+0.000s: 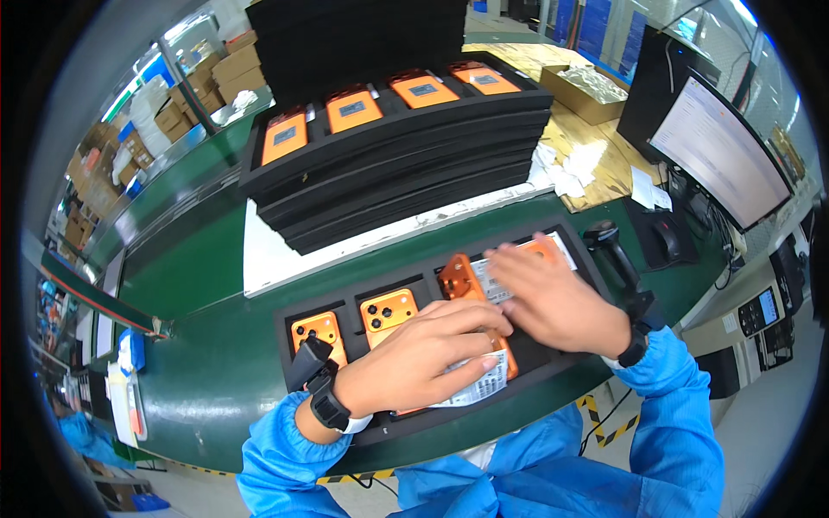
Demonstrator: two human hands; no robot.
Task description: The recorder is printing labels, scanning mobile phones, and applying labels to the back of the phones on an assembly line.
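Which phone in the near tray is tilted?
The third phone from the left, at the left hand; the two leftmost lie flat, the rightmost is partly hidden.

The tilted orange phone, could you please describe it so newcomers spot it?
At the near edge of the green table lies a black tray. The orange phone by the left hand is tilted up, unlike the flat phones farther left.

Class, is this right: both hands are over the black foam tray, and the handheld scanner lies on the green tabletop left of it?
One slip: in the head view, the handheld scanner lies on the green tabletop right of the black foam tray, not left. The rest stands.
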